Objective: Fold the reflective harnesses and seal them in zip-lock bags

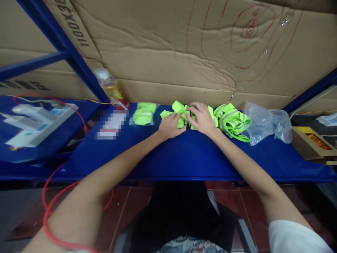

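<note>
With both arms stretched toward the back edge of the blue desk (pixel 200 158), it's all happening around a fluorescent green strap (pixel 178 106), heaped near the middle of that edge! Look at the line of it: the heap runs roughly parallel to the back edge, directly beneath the fingers, so neither hand is clearly nearer. Left hand (pixel 171 126) on its left portion, fingers bent and thumb close by with green between them; right hand (pixel 202 117) over its right portion, fingers part-spread, thumb out. Is either grip actually pinching? Can't tell, the contact is covered. Just to the right, a looped bundle with grey stripes (pixel 233 121), then a clear plastic bag (pixel 263 123) toward the desk's right end; over left, a bagged green bundle (pixel 143 114), and a bottle (pixel 112 89) at the back edge. Now the lettering! Up on the cardboard panel (pixel 147 63), black characters read "1100X3", and the rest is cut off. Larger black characters at far left? Not legible. The bottle's label is too small to read, and the paper label (pixel 112 124) is pixelated out.
</note>
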Motion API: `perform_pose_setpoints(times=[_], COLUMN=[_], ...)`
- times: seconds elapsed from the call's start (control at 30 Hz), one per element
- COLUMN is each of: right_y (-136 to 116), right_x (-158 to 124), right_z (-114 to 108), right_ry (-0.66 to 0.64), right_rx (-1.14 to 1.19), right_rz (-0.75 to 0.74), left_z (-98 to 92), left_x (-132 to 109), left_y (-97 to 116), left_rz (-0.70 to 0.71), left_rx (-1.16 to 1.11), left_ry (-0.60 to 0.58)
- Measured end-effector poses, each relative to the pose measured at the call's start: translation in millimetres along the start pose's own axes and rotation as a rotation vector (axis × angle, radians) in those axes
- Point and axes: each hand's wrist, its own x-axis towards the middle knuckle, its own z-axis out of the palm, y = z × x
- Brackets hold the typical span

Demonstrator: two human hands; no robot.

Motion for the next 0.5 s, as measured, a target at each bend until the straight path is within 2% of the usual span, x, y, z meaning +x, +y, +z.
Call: perform_pose_setpoints(times=[0.07,0.17,0.3,0.43,0.5], right_y=[21,30,20,6,1], right_x=[-18,-31,-31,-32,-34], right_z=[6,19,26,21,19], right_ry=[-0.036,-0.101,-0.089,-0.083,-0.09], right_rx=[-0.038,-0.086,-0.115,-0.102,-0.079], right_rz=[0.043,0.08,0.04,-0.015,-0.017], left_z=[-0.8,-1.3,-5.7,-9.5,-11.5], left_x=[5,6,6,15,19], left_y=[4,3,-11,-32,-39], left_rz=[-0.036,-0.121,-0.247,-0.417,-0.543], left_rx=[0.024,-0.054,-0.298,-0.579,-0.818], left_ry=[0.01,0.053,0.14,0.36,0.417])
